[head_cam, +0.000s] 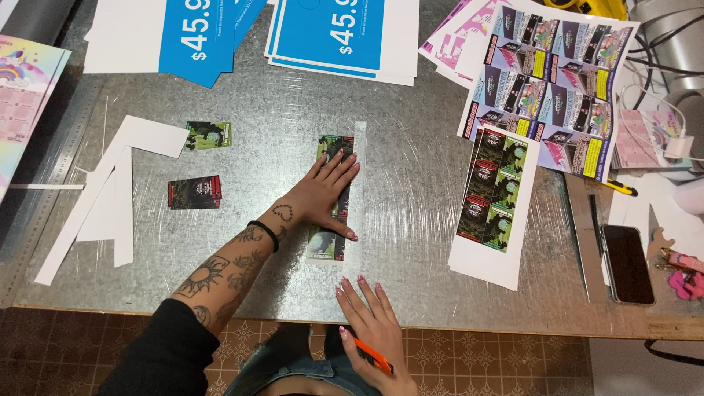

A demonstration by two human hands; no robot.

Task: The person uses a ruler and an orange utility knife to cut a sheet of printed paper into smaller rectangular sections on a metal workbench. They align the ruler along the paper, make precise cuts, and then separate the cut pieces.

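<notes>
My left hand lies flat, fingers spread, pressing on a narrow strip of printed cards that lies lengthwise on the metal table. A clear ruler runs along the strip's right edge, under my fingertips. My right hand rests at the table's front edge, just below the ruler's near end, and holds an orange craft knife against the palm.
Two small stacks of cut cards, one green and one dark red, lie to the left beside white paper offcuts. A printed sheet of cards lies to the right, with a phone, a metal ruler and blue posters behind.
</notes>
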